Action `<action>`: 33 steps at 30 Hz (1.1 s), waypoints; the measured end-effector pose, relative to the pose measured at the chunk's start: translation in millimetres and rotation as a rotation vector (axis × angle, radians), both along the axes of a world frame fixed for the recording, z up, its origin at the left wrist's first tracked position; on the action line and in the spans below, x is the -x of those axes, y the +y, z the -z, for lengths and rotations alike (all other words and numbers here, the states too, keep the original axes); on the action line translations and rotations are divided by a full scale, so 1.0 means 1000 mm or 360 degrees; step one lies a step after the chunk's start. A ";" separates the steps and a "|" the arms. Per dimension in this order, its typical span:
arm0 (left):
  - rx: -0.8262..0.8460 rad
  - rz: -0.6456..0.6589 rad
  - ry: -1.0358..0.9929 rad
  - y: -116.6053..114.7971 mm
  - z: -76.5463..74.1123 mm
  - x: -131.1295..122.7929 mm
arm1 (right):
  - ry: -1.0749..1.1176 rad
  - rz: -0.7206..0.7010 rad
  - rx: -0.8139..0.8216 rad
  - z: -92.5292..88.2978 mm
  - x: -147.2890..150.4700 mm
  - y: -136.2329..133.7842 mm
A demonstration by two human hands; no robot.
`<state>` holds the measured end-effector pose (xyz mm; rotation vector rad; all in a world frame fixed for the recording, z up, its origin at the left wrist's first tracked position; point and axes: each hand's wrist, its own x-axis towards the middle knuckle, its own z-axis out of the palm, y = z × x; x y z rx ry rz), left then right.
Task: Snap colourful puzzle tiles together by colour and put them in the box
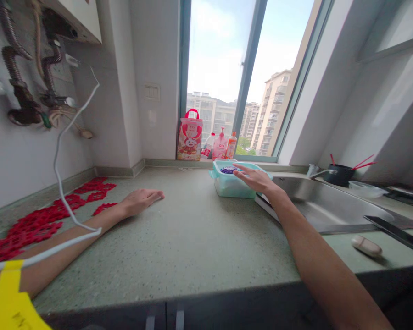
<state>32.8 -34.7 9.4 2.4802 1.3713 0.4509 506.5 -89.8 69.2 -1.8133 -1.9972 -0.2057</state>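
My right hand (256, 179) is held over the light teal plastic box (232, 189), its fingers stretched out and apart. Inside the box, purple items (228, 170) show beside the fingertips; their kind is not clear, and the hand covers part of the contents. On the countertop (192, 243) to the left rests my left hand (141, 202), fingers stretched loosely to the right with nothing seen in them. Red lattice-like pieces (41, 221) lie near that forearm, along the wall.
A metal sink (316, 206) is right of the box, with a dark flat object (395, 231) across its edge. A white cable (60, 183) hangs over my left forearm. A carry bag (190, 140) and bottles (220, 145) stand by the window. A small pale object (366, 246) lies front right.
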 end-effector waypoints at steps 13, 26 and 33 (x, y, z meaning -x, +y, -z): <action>-0.0019 0.0013 0.0013 -0.006 -0.005 -0.003 | -0.0020 -0.0044 -0.0308 0.012 0.005 0.005; -0.0064 0.0060 -0.0010 0.001 0.003 0.000 | -0.0296 -0.0118 -0.0200 0.014 0.024 0.005; -0.0110 0.0059 0.0000 0.006 0.008 0.001 | -0.0240 -0.0441 -0.0682 0.014 0.022 0.007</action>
